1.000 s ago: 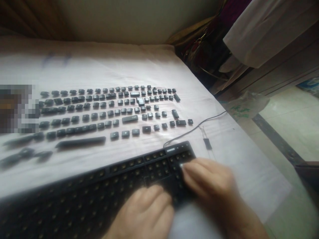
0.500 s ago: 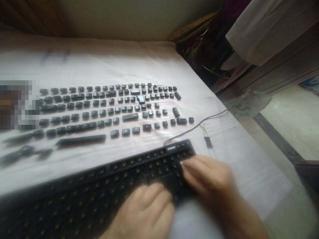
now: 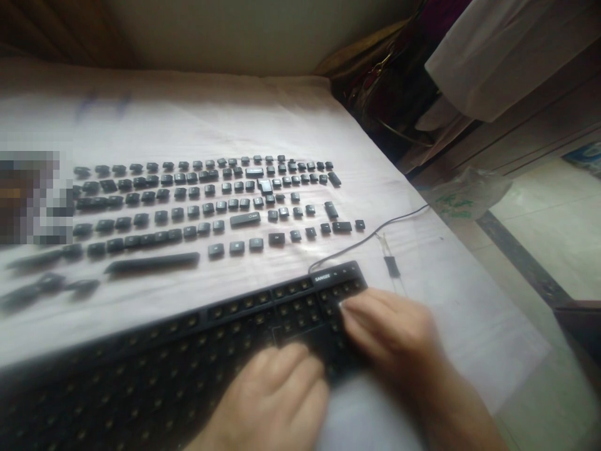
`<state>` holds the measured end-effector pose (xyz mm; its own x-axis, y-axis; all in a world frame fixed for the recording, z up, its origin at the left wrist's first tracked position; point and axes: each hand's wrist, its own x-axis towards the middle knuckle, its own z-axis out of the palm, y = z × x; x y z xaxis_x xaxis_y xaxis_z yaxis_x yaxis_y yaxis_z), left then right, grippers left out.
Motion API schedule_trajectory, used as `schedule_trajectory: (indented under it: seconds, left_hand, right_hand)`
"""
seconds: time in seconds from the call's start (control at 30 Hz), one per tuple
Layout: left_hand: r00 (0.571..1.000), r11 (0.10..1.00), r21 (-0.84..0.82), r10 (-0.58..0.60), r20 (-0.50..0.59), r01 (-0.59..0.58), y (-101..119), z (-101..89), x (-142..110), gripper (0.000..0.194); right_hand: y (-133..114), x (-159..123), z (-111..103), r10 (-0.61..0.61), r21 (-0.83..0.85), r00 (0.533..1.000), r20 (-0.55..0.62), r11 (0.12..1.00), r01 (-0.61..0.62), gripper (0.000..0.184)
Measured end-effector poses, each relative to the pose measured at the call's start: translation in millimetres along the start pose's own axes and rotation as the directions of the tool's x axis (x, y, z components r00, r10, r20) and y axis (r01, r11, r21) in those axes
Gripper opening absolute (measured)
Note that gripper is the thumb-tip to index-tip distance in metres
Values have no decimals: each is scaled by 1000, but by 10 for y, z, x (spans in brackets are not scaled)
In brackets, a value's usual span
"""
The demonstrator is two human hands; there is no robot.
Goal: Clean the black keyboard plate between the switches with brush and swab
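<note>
A black keyboard (image 3: 263,319) without its keycaps lies slanted across the front of the white-covered table, its bare switch posts showing. My left hand (image 3: 277,394) is closed over the keyboard's near edge, left of the number pad, with the fingertips hidden. Over the number pad, my right hand (image 3: 389,326) is pinched shut. A small pale bit shows at its fingertips, too small and blurred to name. Behind the keyboard, loose black keycaps (image 3: 246,219) lie in rows, among them a long space bar (image 3: 153,263).
The keyboard's cable (image 3: 347,248) runs to the table's right edge, beside a small black item with thin pale ends (image 3: 391,266). A clear plastic bag (image 3: 472,195) is past that edge. White cloth (image 3: 511,56) hangs at upper right. A pixelated patch covers the left side.
Almost nothing differs. My right hand has shifted very slightly over the number pad; my left hand stays at the keyboard's near edge.
</note>
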<state>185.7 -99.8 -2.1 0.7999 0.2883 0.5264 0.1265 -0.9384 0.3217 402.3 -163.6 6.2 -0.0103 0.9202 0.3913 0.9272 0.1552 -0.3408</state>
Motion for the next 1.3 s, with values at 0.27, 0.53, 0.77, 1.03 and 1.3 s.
schedule_trajectory:
  seconds: [0.27, 0.53, 0.77, 1.03, 1.3]
  left_hand:
    - [1000, 1000, 8, 3, 8, -3, 5, -2, -15, 32]
    - [1000, 1000, 14, 6, -4, -6, 13, -31, 16, 35]
    - [1000, 1000, 14, 5, -22, -5, -10, -21, 34, 35]
    - [1000, 1000, 3, 6, -17, -6, 9, 11, -12, 33]
    - [1000, 1000, -4, 5, -3, -5, 9, -10, -10, 34]
  right_hand:
    - [6, 23, -1, -4, 54, 1000, 7, 999, 4, 15]
    - [5, -11, -239, 154, 127, 986, -70, 981, -145, 10]
    - [-34, -80, -259, 36, 99, 999, -12, 995, -34, 11]
    - [-80, -75, -211, 8, 107, 1000, -10, 994, -7, 12]
    - [-52, -145, -103, -22, 60, 1000, -2, 998, 22, 11]
